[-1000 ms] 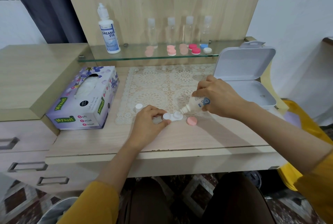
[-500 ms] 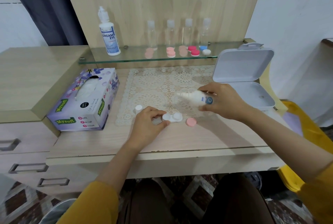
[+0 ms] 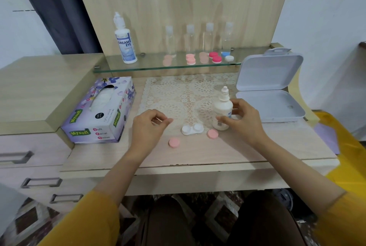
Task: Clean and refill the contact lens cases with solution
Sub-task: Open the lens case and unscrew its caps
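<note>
Right hand [image 3: 245, 123]: I have the fingers [image 3: 236, 107] curled round the small solution bottle [image 3: 222, 111], which stands upright on the worktop [image 3: 198, 152] at the edge of the lace mat [image 3: 178, 95]. Left hand [image 3: 148, 126]: fingers [image 3: 166, 120] curled, thumb and forefinger close; I cannot tell whether they pinch anything. Between my hands lies the lens case [image 3: 192, 129], both wells uncovered. One pink cap [image 3: 212, 133] lies just right of it, a second pink cap [image 3: 174, 142] below my left hand. Tissue box [image 3: 99, 111] at left; white box [image 3: 271, 95], lid raised, at right.
</note>
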Action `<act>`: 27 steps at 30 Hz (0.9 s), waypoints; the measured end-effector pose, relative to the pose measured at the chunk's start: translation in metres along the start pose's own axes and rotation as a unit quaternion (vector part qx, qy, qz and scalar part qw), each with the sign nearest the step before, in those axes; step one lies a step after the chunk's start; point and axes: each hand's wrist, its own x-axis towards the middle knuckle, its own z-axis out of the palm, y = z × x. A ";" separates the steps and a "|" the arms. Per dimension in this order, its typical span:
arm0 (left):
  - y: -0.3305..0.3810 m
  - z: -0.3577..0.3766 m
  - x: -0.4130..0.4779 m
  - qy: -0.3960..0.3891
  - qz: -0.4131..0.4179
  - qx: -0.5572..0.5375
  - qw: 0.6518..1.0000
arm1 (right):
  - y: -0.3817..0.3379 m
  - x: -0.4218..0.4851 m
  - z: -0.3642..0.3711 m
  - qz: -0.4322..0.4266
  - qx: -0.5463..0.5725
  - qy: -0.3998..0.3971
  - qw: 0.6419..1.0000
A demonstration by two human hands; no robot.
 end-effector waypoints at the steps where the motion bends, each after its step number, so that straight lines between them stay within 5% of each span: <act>1: -0.004 -0.002 0.000 0.009 0.004 0.023 1.000 | 0.001 -0.001 0.000 0.000 0.004 0.004 1.000; 8: -0.028 -0.002 0.001 -0.027 0.020 0.127 0.991 | 0.008 -0.011 0.004 0.015 0.068 0.011 0.998; 18: 0.016 0.000 0.017 -0.033 -0.068 -0.016 0.997 | 0.008 -0.016 0.007 0.007 0.096 0.041 0.995; 27: 0.120 0.026 0.047 -0.136 0.063 -0.104 0.983 | 0.008 -0.016 0.006 0.016 0.098 0.049 0.994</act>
